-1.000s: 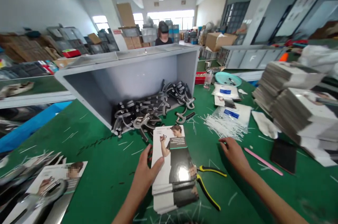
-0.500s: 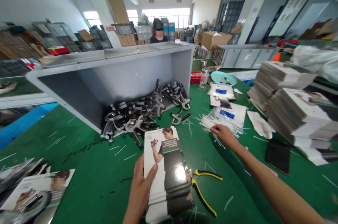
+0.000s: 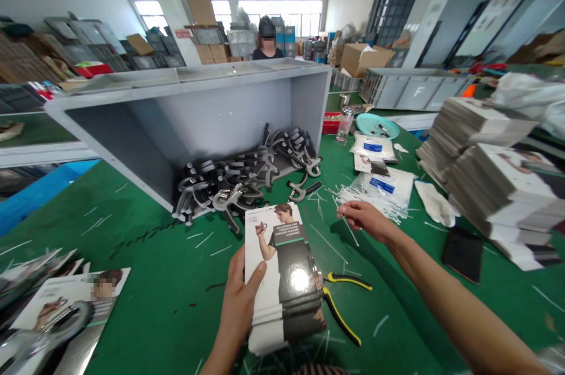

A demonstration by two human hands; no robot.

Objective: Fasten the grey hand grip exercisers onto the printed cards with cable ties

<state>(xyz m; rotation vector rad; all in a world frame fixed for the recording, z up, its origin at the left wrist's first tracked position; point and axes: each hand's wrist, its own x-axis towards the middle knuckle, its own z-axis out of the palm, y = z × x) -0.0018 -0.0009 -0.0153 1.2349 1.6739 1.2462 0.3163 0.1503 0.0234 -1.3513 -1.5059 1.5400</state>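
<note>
Now the left hand [image 3: 241, 304] clasps a stack of packaging cards [image 3: 286, 269]; the right hand [image 3: 366, 219] pinches a white cable tie [image 3: 351, 236].

The scene is seen through one head-worn camera, set above the near edge of the green table [image 3: 145, 281] and tilted forward and down. The left hand [image 3: 238, 304], the card stack [image 3: 286, 269] and the right hand [image 3: 366, 219] are caught close, low in the frame. The forearms are cut by its lower edge. Farther off, the grey bin [image 3: 212, 110] is faced open-side on.
</note>
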